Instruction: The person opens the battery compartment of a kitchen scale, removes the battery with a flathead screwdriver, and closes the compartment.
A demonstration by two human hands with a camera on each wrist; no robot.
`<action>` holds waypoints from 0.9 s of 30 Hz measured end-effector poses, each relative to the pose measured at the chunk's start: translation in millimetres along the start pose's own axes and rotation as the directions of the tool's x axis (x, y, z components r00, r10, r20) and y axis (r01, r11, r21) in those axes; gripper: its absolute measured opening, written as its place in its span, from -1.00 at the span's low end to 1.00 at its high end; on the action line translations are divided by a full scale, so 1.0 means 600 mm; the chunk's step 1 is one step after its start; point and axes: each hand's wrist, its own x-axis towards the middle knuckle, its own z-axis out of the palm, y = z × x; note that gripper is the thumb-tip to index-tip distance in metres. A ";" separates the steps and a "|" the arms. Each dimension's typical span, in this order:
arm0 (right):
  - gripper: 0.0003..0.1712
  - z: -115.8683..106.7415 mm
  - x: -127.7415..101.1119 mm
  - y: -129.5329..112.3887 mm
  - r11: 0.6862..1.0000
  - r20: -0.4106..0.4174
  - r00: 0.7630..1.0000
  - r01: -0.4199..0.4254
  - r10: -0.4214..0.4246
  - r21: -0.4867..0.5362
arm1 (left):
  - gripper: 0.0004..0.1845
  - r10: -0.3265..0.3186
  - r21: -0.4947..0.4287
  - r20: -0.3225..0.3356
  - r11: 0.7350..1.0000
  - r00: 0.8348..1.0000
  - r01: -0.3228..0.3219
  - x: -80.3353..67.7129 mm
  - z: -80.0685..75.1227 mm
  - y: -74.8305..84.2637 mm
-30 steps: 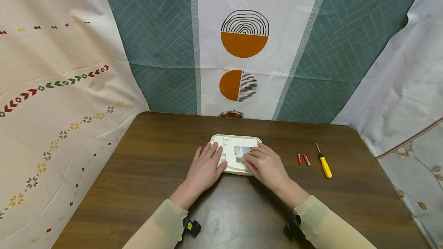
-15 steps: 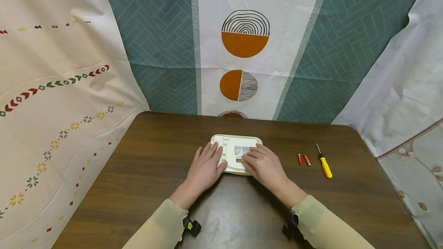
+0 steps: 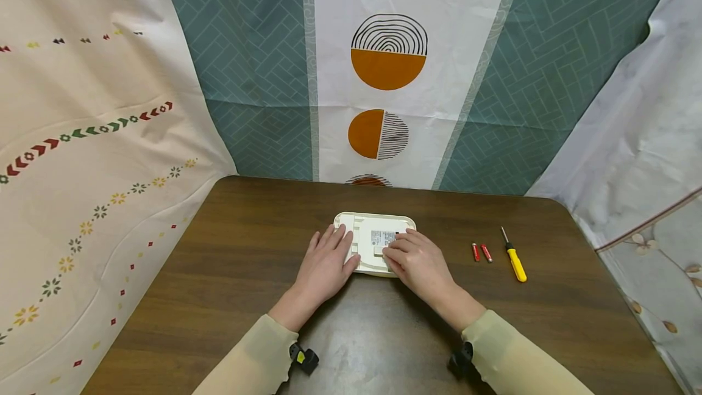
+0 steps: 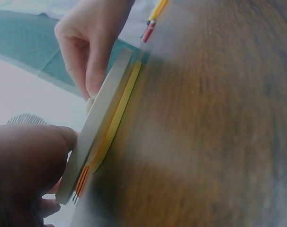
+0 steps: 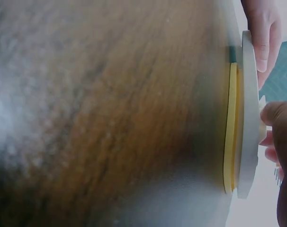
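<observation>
A flat white rectangular device [image 3: 364,224] with rounded corners lies on the table, a printed label [image 3: 382,238] on its upturned face. Both wrist views show a yellow layer [image 4: 121,111] below its pale body. My left hand [image 3: 325,261] rests with spread, straight fingers on the device's left side. Over the right part, my right hand [image 3: 418,259] pinches a small white battery cover [image 3: 378,251] between thumb and fingers at the slot below the label. The cover's edge [image 5: 262,124] shows at the thumb in the right wrist view; its right end is hidden under the fingers.
Two small red batteries [image 3: 475,252] lie on the brown table [image 3: 263,224] to the right of the device. Beside them is a screwdriver [image 3: 515,264] with a yellow handle. Patterned cloths [image 3: 258,78] hang behind the table and at both sides.
The slot under the label showed metal a second ago; the white cover now lies over it. My right hand has shifted slightly left. My left hand has stayed in place.
</observation>
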 end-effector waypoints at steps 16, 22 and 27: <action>-0.77 -0.005 0.000 -0.002 1.000 0.054 0.998 -0.028 0.027 0.011 | -0.38 -0.006 0.005 0.001 1.000 1.000 0.006 0.001 0.002 -0.001; -0.73 -0.002 -0.001 -0.001 1.000 0.046 0.999 -0.026 0.026 0.005 | -0.37 -0.012 -0.004 0.011 1.000 1.000 0.012 0.001 -0.002 0.000; -0.73 -0.001 0.000 0.000 1.000 0.032 0.999 -0.025 0.025 0.012 | -0.38 -0.005 -0.001 0.008 1.000 1.000 0.005 0.001 0.003 -0.003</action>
